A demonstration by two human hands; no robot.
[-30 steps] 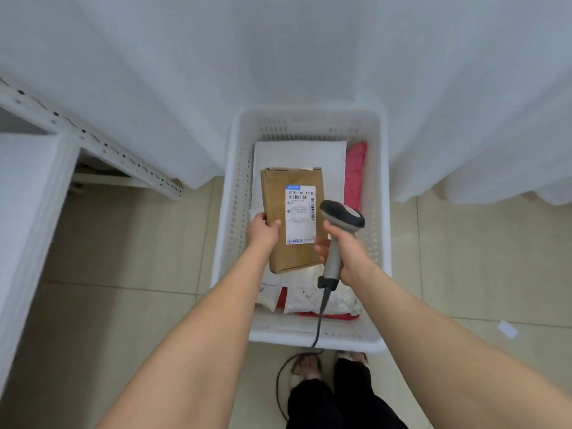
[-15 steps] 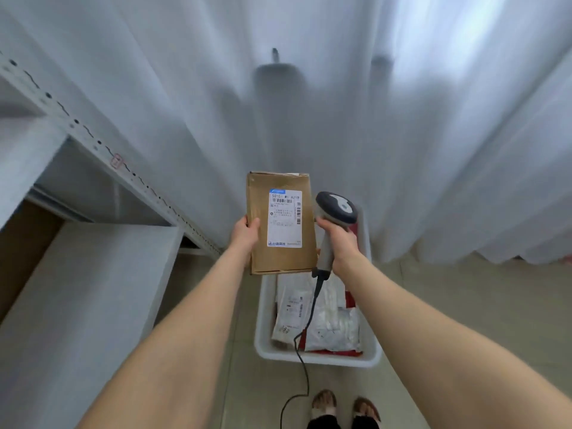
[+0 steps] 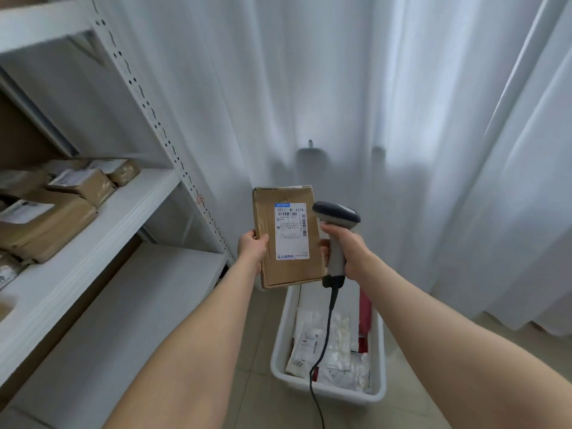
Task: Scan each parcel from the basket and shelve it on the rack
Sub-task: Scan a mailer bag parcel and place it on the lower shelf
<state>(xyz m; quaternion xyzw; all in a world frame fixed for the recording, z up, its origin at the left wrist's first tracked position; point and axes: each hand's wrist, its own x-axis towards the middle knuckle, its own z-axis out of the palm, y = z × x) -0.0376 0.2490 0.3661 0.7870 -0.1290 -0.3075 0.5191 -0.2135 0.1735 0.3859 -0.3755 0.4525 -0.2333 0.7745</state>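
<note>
My left hand (image 3: 252, 246) grips the left edge of a flat brown cardboard parcel (image 3: 266, 239), held upright with its white shipping label facing me. My right hand (image 3: 348, 252) holds a grey barcode scanner (image 3: 335, 216) by its handle, right beside the parcel's right edge, its black cable hanging down. Below stands the white plastic basket (image 3: 280, 345) on the floor, with several white and red soft parcels (image 3: 331, 345) inside. The white metal rack (image 3: 102, 224) is at the left.
Several brown cardboard parcels (image 3: 46, 221) lie on the rack's middle shelf at far left. A lower shelf (image 3: 130, 305) shows bare white board. White curtains (image 3: 371, 103) hang behind and to the right. Beige floor tiles surround the basket.
I have lifted the parcel and scanner up out of the basket. My view has risen and turned left, bringing the rack's shelves and stored parcels into sight.
</note>
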